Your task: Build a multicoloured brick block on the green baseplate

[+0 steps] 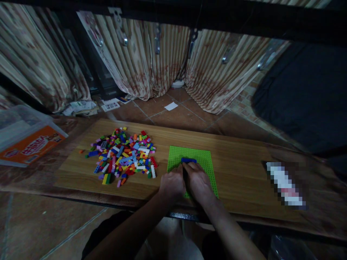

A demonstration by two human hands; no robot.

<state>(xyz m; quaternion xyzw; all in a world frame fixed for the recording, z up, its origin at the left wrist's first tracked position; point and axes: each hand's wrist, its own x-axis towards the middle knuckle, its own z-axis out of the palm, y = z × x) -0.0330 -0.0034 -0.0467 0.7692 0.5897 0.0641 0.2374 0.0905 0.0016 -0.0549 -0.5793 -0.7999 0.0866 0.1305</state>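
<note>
A green studded baseplate [173, 153] lies on the wooden board, and a long blue brick [189, 160] shows on it just beyond my fingers. My left hand [172, 181] is closed, its fingers curled down at the near left end of the blue brick. Beside it, my right hand [197, 179] is closed too, with its fingers bent against the brick's near side. The two hands almost meet over the plate and cover its middle and near part. My fingertips are mostly hidden beneath the knuckles.
To the left is a spread pile of loose coloured bricks [127, 155] on the wooden board [238, 173]. A clear plastic box [32, 141] with an orange label stands at the far left. A blurred-out object [284, 186] lies at right. Striped curtains [151, 65] hang behind.
</note>
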